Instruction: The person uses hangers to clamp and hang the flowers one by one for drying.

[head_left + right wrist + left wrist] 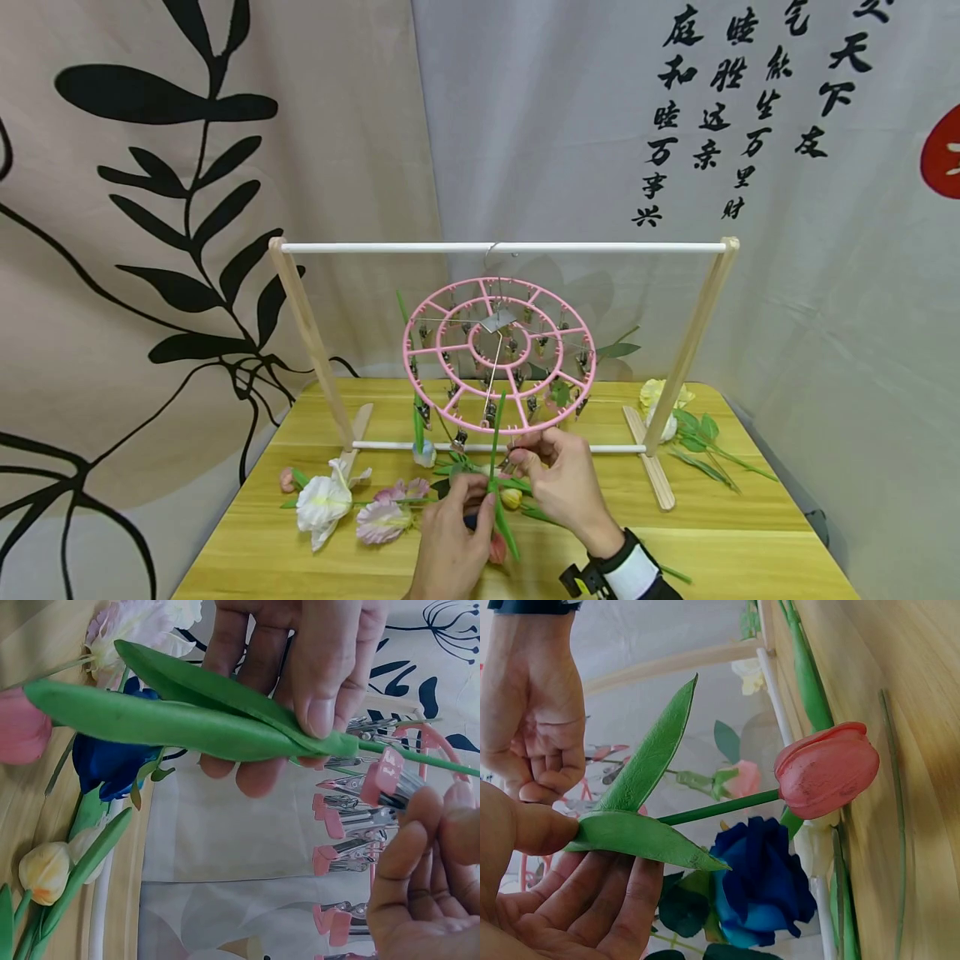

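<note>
In the head view my left hand [459, 533] pinches the leafy stem of a pink artificial tulip [829, 771] between thumb and fingers. The tulip's bloom hangs downward and its bare stem end points up. My right hand [564, 485] pinches a metal clip with pink tips [384, 778], close beside the tulip stem in the right wrist view. Whether the clip's tips touch the stem, I cannot tell. Above both hands hangs a pink round clip hanger [408, 350] with several clips around its rings.
A wooden stand with a white top rod [615, 247] carries the hanger. White and lilac flowers [382, 522] lie left on the wooden table [255, 558]. A blue rose [761, 881] hangs near the tulip. Yellow flowers [652, 392] lie by the right leg.
</note>
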A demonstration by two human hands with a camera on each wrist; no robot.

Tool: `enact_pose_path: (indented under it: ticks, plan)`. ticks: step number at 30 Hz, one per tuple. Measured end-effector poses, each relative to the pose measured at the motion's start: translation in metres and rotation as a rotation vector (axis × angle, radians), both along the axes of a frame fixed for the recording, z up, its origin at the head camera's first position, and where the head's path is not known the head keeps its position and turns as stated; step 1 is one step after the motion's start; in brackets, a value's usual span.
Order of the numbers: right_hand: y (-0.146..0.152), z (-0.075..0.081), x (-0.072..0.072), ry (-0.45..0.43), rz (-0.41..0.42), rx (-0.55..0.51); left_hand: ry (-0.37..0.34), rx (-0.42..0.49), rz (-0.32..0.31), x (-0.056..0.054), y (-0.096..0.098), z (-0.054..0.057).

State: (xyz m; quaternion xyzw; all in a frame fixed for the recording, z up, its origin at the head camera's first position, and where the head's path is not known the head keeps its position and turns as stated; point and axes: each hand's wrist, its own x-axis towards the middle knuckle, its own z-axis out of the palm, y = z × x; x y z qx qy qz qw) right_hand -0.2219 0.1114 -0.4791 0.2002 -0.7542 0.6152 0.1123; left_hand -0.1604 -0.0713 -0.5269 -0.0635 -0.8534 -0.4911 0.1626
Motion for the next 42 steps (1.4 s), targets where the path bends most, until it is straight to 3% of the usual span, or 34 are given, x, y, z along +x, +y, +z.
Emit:
enact_pose_path:
  ticks: [9,31,42]
  plan:
    - [-0.0017,0.0003,0.0009,-0.010,0.018,-0.021,-0.008,0.046,-0.020,-0.0017,0.0035,0.0003]
    - [-0.0042,-0.0018,0.0046,-0.012,0.028,-0.041,-0.026,0.062,-0.057,-0.0017,0.0094,-0.0004]
    - [-0.0048,-0.0063,0.0055,-0.076,0.006,-0.039,-0.023,0.052,-0.079,-0.0017,0.0081,-0.0011]
